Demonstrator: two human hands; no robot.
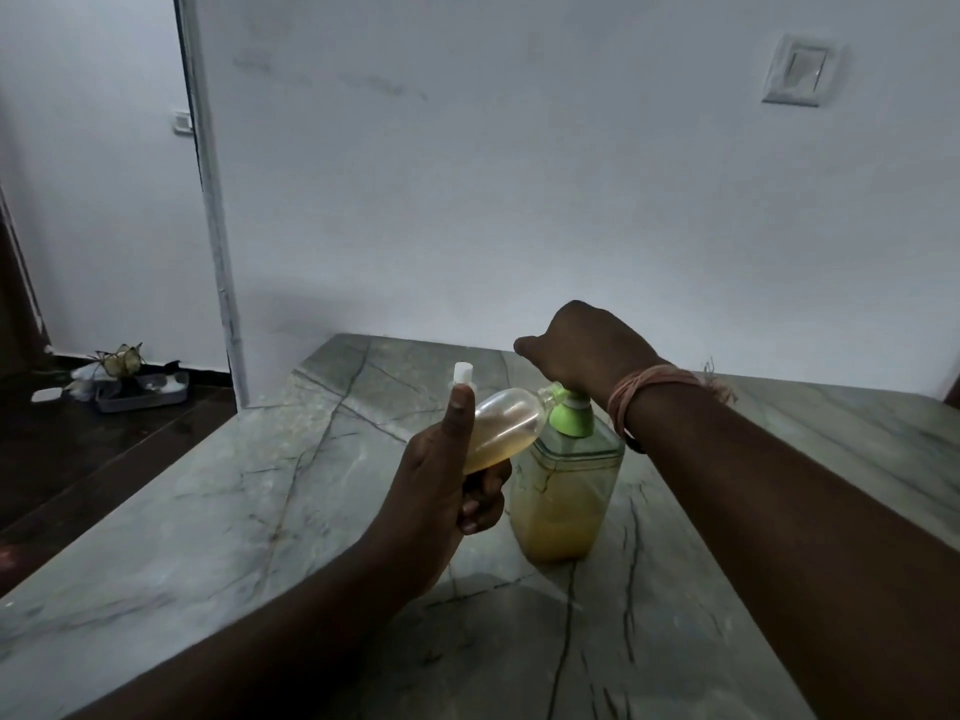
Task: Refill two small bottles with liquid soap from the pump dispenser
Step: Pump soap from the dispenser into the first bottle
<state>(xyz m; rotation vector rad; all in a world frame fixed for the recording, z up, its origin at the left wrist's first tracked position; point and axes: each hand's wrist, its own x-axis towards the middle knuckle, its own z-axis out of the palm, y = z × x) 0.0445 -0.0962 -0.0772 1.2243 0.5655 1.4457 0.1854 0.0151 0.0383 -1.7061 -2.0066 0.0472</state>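
You see a grey marble table [218,511] against a white wall [519,174] with a switch [798,70]. Beyond its left edge, a grey tray [150,392] of scraps sits on the dark floor [78,459].

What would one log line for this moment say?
left hand: holds small bottle tilted, mouth at green pump | right hand: on pump | dispenser: upright on marble table
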